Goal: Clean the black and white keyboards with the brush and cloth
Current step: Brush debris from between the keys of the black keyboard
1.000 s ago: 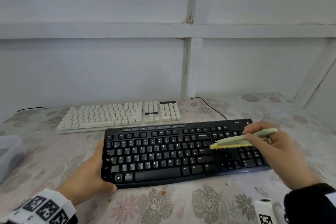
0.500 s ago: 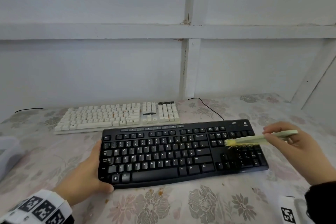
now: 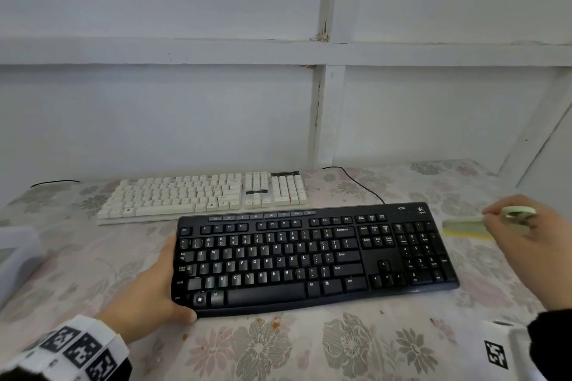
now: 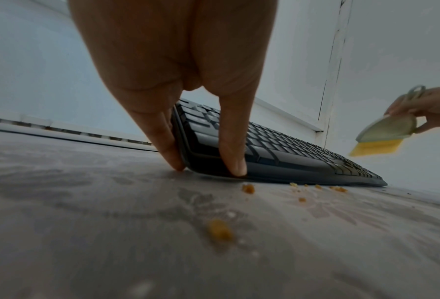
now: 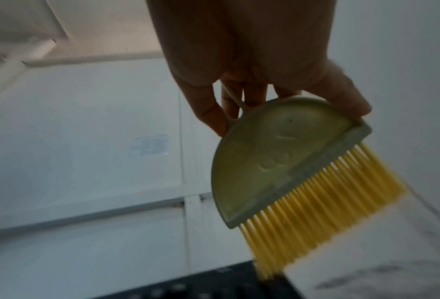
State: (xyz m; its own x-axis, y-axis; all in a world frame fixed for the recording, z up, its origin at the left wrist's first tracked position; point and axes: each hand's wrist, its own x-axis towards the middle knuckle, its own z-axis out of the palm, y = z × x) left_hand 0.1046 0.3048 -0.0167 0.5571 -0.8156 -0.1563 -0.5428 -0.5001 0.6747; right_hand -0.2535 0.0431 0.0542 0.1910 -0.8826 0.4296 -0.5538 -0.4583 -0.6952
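Both hands busy: left point(image 4: 172, 66) clamping black keyboard point(image 4: 277, 149), right point(image 5: 241, 46) gripping brush point(image 5: 277, 161), bristles wrist-view only.

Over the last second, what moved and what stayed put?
The right hand swept the brush rightward, from over the black keyboard's keys to just past its right end, keeping its grip. The left hand still holds the keyboard's left edge. The white keyboard stayed put.
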